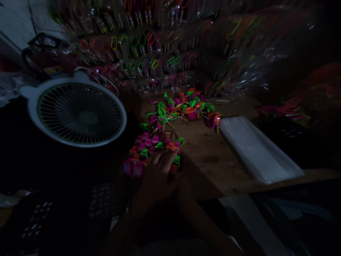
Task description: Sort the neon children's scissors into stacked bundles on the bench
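My left hand [160, 172] lies over the near pile of small pink, green and orange plastic pieces, which look like toy watches [145, 142]. Its fingers are slightly bent and apart, with the tips beside an orange and a pink piece; no grip on either shows. Close against it on the right is my right hand [182, 186], low and in deep shadow, its fingers hidden. Farther back on the wooden table, a loose heap of bright bands with striped, pencil-like ends [183, 106] is spread out.
A white round fan [87, 118] stands at left. On the table's right lies a stack of clear plastic bags [259, 149]. Rows of bagged colourful bands [138, 41] hang behind. Another blurred bunch of bands [287, 108] is at far right. The light is dim.
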Available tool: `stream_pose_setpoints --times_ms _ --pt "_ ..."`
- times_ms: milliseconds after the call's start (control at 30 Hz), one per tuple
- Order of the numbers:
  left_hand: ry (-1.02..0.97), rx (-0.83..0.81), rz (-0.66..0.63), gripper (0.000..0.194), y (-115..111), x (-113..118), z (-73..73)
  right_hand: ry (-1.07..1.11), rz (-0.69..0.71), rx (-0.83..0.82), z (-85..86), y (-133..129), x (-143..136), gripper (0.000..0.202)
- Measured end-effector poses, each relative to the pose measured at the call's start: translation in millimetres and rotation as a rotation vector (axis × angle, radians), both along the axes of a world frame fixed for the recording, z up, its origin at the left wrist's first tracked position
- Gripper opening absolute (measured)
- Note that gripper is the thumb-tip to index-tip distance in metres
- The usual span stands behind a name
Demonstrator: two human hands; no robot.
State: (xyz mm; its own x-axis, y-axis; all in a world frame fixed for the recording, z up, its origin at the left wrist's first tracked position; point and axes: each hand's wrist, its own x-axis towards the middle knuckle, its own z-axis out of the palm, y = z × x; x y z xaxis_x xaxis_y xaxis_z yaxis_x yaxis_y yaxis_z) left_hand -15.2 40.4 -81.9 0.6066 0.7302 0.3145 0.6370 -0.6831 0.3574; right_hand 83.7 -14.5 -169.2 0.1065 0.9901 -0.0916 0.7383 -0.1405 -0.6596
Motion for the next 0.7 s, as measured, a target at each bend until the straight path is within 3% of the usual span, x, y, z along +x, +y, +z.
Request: stream_pose_setpoints --times_ms 133,233,333,467,600,700 --pt "0.011 0.017 -0.019 0.058 -0.2 -1.6 -2.5 -0.044 0.043 -0.088 12.2 5.4 -3.1 0.033" --pt "0.012 0.064 -0.036 0.059 -0.7 -2.8 -4.5 -0.027 0.022 -0.096 10.7 5.7 -9.7 0.032" --pt "-0.002 0.119 -0.04 0.057 -1.0 -3.9 -6.3 0.134 -0.016 0.029 3.0 1.9 -5.8 0.032" --pt "0.0 0.152 -0.052 0.055 -0.4 -5.6 -8.1 0.313 0.017 0.199 9.9 5.4 34.9 0.03" --pt "0.017 0.194 -0.085 0.052 1.5 -5.7 -8.3 0.35 -0.184 0.237 30.8 43.4 80.8 0.03" --pt "0.027 0.167 -0.062 0.051 2.7 -5.3 -9.1 0.161 -0.014 0.221 38.9 82.3 85.8 0.028"
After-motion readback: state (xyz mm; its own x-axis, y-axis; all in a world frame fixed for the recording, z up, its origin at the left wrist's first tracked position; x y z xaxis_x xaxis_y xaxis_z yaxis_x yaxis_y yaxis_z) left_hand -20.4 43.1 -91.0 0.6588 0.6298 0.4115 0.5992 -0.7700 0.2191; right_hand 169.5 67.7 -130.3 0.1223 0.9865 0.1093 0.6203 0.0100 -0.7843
